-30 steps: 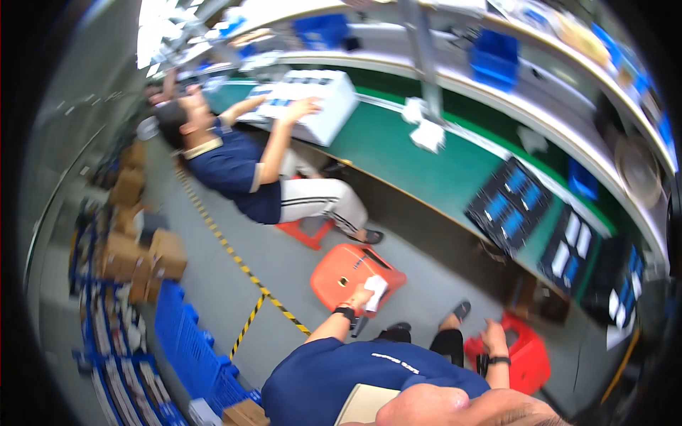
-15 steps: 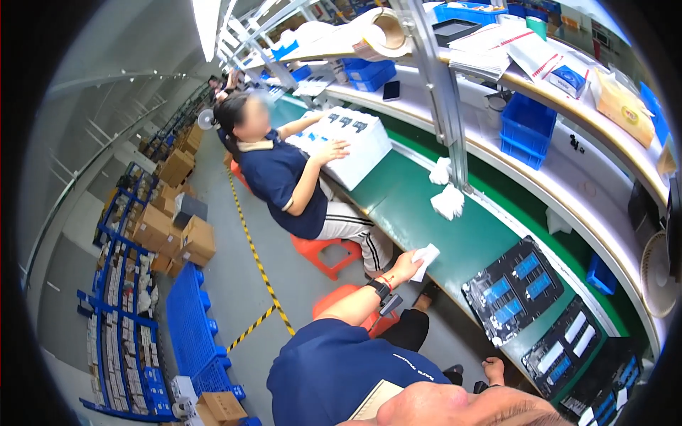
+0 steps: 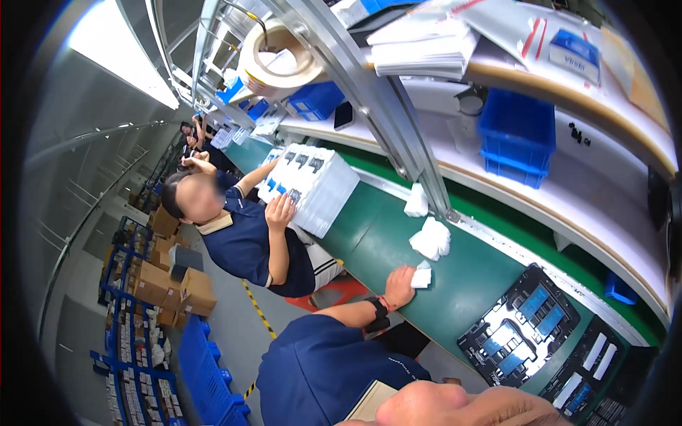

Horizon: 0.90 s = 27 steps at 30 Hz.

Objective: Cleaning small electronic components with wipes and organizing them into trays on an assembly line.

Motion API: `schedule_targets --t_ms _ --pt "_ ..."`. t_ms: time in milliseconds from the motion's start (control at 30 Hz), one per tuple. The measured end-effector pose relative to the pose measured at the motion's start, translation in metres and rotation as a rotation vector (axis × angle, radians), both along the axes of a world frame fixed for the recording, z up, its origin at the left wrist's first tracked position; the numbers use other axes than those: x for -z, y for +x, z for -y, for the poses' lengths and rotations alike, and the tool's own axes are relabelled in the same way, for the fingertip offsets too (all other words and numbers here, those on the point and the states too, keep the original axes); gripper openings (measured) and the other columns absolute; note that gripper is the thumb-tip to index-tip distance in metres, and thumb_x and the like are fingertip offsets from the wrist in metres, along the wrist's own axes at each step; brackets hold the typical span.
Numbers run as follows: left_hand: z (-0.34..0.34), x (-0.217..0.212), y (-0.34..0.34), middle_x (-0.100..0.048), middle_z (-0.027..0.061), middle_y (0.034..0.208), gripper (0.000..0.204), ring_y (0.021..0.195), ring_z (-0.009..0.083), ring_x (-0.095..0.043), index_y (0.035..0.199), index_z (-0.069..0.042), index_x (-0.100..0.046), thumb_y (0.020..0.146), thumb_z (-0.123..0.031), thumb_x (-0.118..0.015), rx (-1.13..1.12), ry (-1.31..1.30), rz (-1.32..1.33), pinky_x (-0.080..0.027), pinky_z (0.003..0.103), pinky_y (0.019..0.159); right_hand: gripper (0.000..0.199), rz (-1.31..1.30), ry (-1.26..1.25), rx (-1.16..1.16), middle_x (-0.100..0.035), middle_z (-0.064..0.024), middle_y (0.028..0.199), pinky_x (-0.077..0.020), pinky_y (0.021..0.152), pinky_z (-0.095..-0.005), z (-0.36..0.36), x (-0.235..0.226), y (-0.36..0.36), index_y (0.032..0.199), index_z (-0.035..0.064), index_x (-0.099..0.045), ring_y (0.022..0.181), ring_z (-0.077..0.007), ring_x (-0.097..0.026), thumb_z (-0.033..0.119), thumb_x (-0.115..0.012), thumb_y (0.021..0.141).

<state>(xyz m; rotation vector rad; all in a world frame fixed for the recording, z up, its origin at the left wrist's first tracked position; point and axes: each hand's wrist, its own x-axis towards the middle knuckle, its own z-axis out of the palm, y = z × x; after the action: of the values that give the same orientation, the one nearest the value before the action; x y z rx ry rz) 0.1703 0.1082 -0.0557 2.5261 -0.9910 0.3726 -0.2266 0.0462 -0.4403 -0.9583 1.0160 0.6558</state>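
White and folded, a small piece of paper or cloth (image 3: 421,277) is over the near part of the green desk (image 3: 369,238), clamped in the fingers of the left hand (image 3: 400,286). That arm reaches out from the dark blue sleeve (image 3: 302,355), forearm slanting toward the far right, a black band (image 3: 378,312) on the wrist. The thumb and the grip's underside are hard to make out, as is whether the hand touches the desk. Crumpled white wads (image 3: 430,238) lie just beyond it; a black tray with blue pieces (image 3: 526,323) lies to the right. What seems to be the right hand (image 3: 452,381) is only a sliver beside the wearer's face; I cannot tell whether its fingers are apart or together. Farther right, another black tray (image 3: 584,366) fades into the dark rim.
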Motion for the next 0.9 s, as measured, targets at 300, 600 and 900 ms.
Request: schedule_targets --t_ms 300,600,900 --pt "-0.002 0.002 0.006 -0.054 0.0134 0.085 0.028 0.080 0.0350 -0.054 0.093 -0.007 -0.053 0.066 -0.001 -0.054 0.038 0.009 -0.005 -0.044 0.044 0.069 0.032 0.062 0.007 0.034 -0.065 -0.0164 0.089 -0.0508 0.065 -0.0348 -0.070 -0.005 -0.015 0.101 -0.0007 -0.063 0.077 -0.0285 -0.065 0.025 -0.060 0.082" --pt "-0.008 0.007 0.012 -0.056 0.0148 0.090 0.023 0.082 0.0374 -0.055 0.097 -0.006 -0.053 0.074 -0.005 -0.056 0.017 0.049 -0.001 -0.044 0.044 0.070 0.033 0.261 0.080 -0.004 -0.065 -0.0169 0.091 -0.0506 0.067 -0.0350 -0.176 -0.004 0.037 0.101 -0.0008 -0.063 0.078 -0.0289 -0.064 0.026 -0.061 0.082" --pt "-0.006 0.009 0.011 -0.057 0.0163 0.090 0.022 0.085 0.0388 -0.054 0.098 -0.006 -0.053 0.076 -0.006 -0.055 -0.014 0.080 -0.003 -0.044 0.044 0.072 0.034 0.447 0.106 -0.078 -0.065 -0.0174 0.092 -0.0504 0.068 -0.0352 -0.239 -0.027 0.092 0.102 -0.0009 -0.062 0.080 -0.0293 -0.064 0.027 -0.061 0.082"
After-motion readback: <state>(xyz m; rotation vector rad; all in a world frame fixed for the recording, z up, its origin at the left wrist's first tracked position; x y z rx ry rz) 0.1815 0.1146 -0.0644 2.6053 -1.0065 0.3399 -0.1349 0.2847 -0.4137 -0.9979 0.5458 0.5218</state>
